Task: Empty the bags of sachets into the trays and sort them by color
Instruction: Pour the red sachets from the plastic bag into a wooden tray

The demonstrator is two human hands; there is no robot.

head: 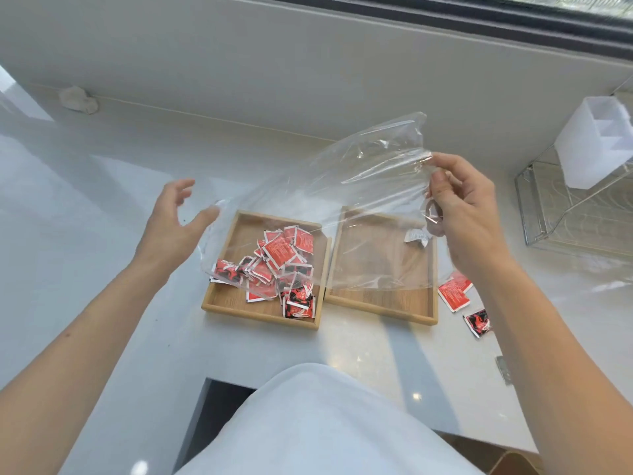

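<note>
A clear plastic bag [342,186] hangs spread above two wooden trays. My right hand [462,204] pinches the bag's upper right corner between thumb and fingers. My left hand [174,221] hovers open beside the bag's lower left end, fingers apart, holding nothing. The left tray [226,299] holds a pile of several red and black sachets [281,265], seen partly through the bag. The right tray [383,303] shows bare wood with one crumpled silvery scrap [416,237] near its far right corner. Three red sachets [455,293] lie on the counter right of that tray.
The white counter [85,234] ends at a pale wall behind. A wire rack [575,214] with a white plastic container [596,142] stands at the far right. A crumpled white lump [78,99] lies at the back left. My white clothing fills the bottom centre.
</note>
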